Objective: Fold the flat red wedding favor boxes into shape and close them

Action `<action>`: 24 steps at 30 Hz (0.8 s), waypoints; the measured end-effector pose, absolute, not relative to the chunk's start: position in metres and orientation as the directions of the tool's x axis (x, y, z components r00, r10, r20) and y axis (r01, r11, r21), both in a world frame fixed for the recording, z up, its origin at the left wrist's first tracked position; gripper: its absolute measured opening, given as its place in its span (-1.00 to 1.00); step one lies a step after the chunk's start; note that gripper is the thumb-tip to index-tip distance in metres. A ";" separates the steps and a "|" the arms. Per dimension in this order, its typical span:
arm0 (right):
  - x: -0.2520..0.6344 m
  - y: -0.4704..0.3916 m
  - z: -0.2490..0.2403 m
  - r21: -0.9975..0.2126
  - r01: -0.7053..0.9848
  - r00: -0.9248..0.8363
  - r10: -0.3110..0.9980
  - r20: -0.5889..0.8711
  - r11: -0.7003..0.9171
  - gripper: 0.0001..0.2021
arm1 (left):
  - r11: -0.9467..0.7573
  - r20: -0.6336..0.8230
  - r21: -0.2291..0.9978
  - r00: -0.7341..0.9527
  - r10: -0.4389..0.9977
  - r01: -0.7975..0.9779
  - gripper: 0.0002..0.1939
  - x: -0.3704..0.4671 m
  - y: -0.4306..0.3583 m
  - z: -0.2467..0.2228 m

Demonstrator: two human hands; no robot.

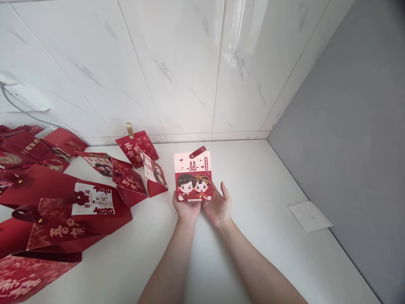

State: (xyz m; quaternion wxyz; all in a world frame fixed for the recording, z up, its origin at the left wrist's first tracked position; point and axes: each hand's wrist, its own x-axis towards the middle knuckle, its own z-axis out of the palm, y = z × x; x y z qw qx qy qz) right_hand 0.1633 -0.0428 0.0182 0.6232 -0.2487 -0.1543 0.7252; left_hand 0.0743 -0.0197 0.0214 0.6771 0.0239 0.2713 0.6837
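Observation:
A red and pink wedding favor box (193, 181) with two cartoon figures and a dark red strap at its top faces me, upright, above the white table. My left hand (187, 210) cups its lower left, fingers hidden behind or under it. At the lower right, my right hand (220, 207) supports it palm up, the thumb standing apart from the box and the other fingers partly hidden. Just left of it stands a smaller-looking favor box (155, 175) with a similar print. Behind that is a red box with a gold strap (137, 147).
Several more red gift boxes (95, 215) crowd the table's left side, some overlapping. A grey cable (28, 114) runs along the tiled wall (186, 71). On the right, a white plate-like piece (310, 216) lies by the grey surface (354, 126). The white table (268, 253) extends below.

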 end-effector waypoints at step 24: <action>0.164 -0.041 0.025 -0.251 -0.946 -0.172 0.973 -0.152 -0.206 -0.65 | 0.052 -0.293 0.325 -0.049 0.955 -0.944 -0.62 0.074 -0.019 0.027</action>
